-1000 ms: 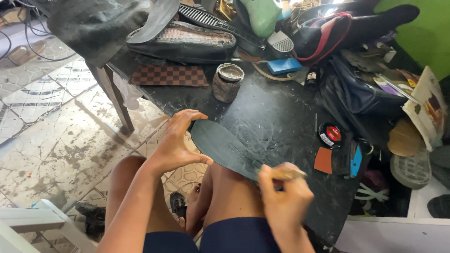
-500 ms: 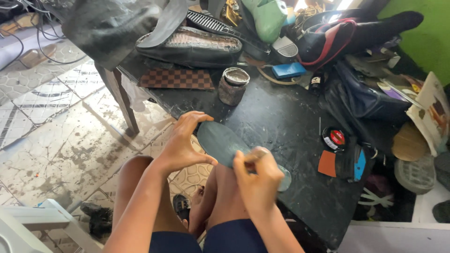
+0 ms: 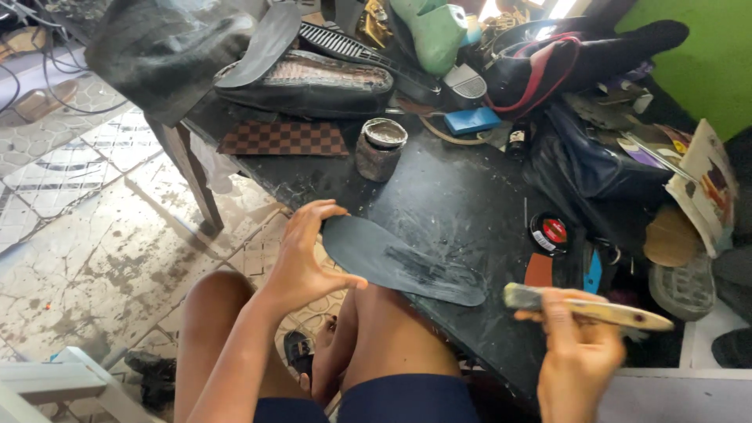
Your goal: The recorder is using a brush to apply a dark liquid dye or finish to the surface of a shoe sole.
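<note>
Cluttered with shoes and bags, a black worktable point(image 3: 462, 196) is standing on a stained tile floor point(image 3: 94, 235). At its near edge a dark shoe insole point(image 3: 399, 262) is being held by the left hand point(image 3: 301, 262), whose fingers and thumb are curled around the heel end; the toe end is pointing away toward the right hand point(image 3: 576, 352). A wooden-handled brush point(image 3: 583, 307) is being gripped in that closed right hand, bristles toward the insole, apart from it. Beyond the insole, a grimy glue jar point(image 3: 381, 149) is sitting open beside a checkered cloth point(image 3: 283, 139).
</note>
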